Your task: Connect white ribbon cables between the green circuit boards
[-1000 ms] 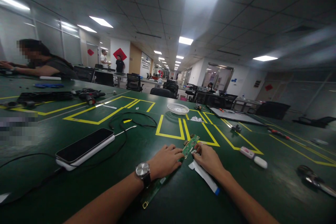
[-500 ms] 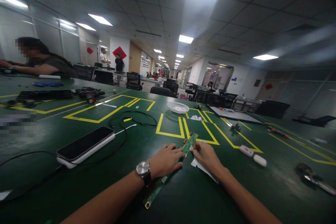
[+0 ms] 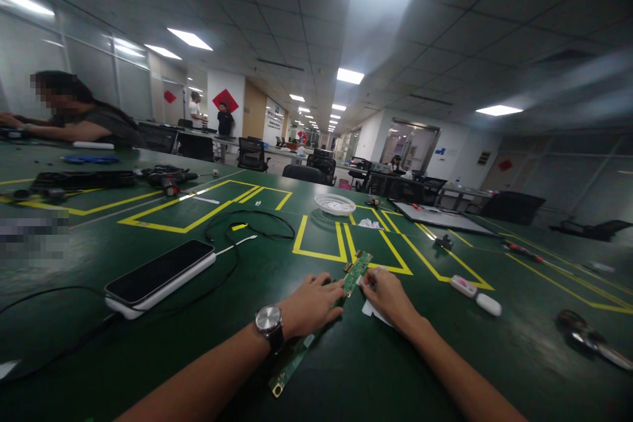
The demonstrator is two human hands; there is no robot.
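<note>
A long, narrow green circuit board (image 3: 357, 271) lies slantwise on the green table, its near end by my left forearm. My left hand (image 3: 311, 303), with a watch on the wrist, lies across the board's middle and holds it. The fingers and thumb are bent over it and hide that stretch. My right hand (image 3: 388, 293) is closed in a pinch at the board's right edge, near its far end. From beneath its palm sticks out a crumpled white tissue (image 3: 370, 309); the fingertips hide how it is held.
A phone (image 3: 161, 270) on a white block, with a black cable (image 3: 257, 214), lies left. Beyond the hands stands a white basket (image 3: 335, 205). To the right are a white case (image 3: 488, 304), a screwdriver (image 3: 524, 251) and a grey mat (image 3: 440, 216). A person (image 3: 89, 112) sits far left.
Both hands stay nearly in place on the board. Less of the white tissue shows beneath my right hand. The view has shifted very slightly.
</note>
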